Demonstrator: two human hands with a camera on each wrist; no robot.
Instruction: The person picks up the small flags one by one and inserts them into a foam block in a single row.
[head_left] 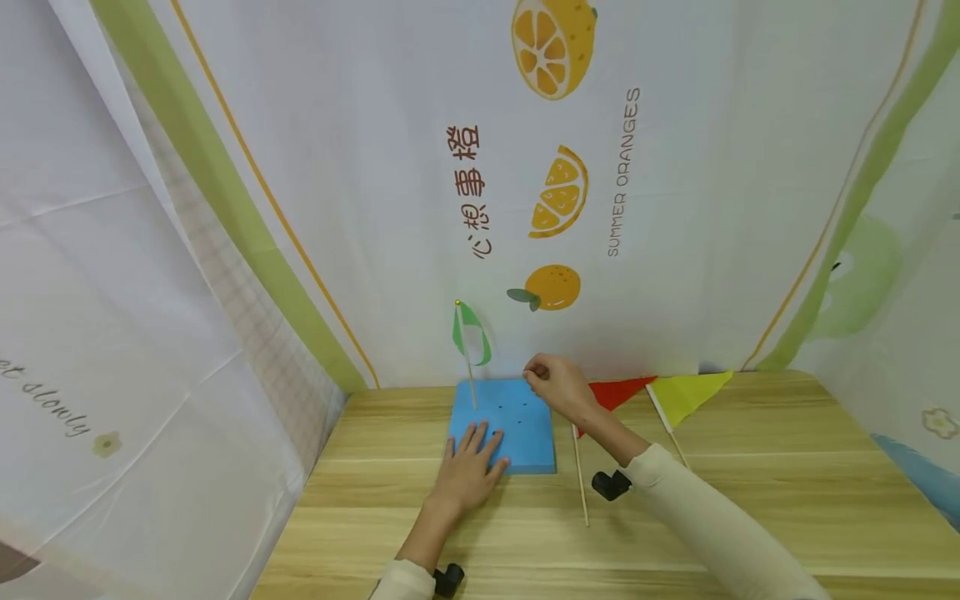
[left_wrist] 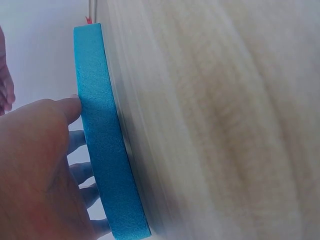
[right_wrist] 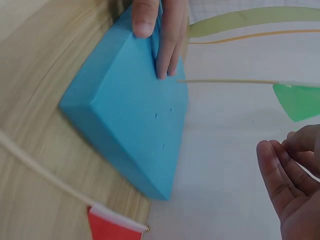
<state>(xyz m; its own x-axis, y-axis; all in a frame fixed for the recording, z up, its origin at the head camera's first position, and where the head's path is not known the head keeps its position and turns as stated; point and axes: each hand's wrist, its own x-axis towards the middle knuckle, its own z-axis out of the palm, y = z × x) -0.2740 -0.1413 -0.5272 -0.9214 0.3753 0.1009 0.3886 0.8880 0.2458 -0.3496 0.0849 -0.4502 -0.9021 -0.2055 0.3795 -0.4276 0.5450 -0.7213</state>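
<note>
My left hand [head_left: 467, 477] lies with spread fingers on top of a blue foam block [head_left: 531, 446], its thumb near the front edge. In the left wrist view the block's side [left_wrist: 102, 120] stands between the fingers and the table. A green flag [right_wrist: 295, 102] on a thin stick [head_left: 470, 379] stands upright in the block, by the back left corner. Small dark holes dot the block's top. Above the back right corner hovers my right hand [head_left: 561, 389], fingers loosely bent and fingertips close together, with nothing visible between them. It is apart from the flag and the block.
Right of the block, a red flag [head_left: 618, 393] on a stick lies on the wooden table [head_left: 405, 421], partly behind my right wrist. Farther right lies a yellow flag [head_left: 686, 397], its stick partly under my right arm. A white printed curtain [head_left: 390, 208] hangs behind the table.
</note>
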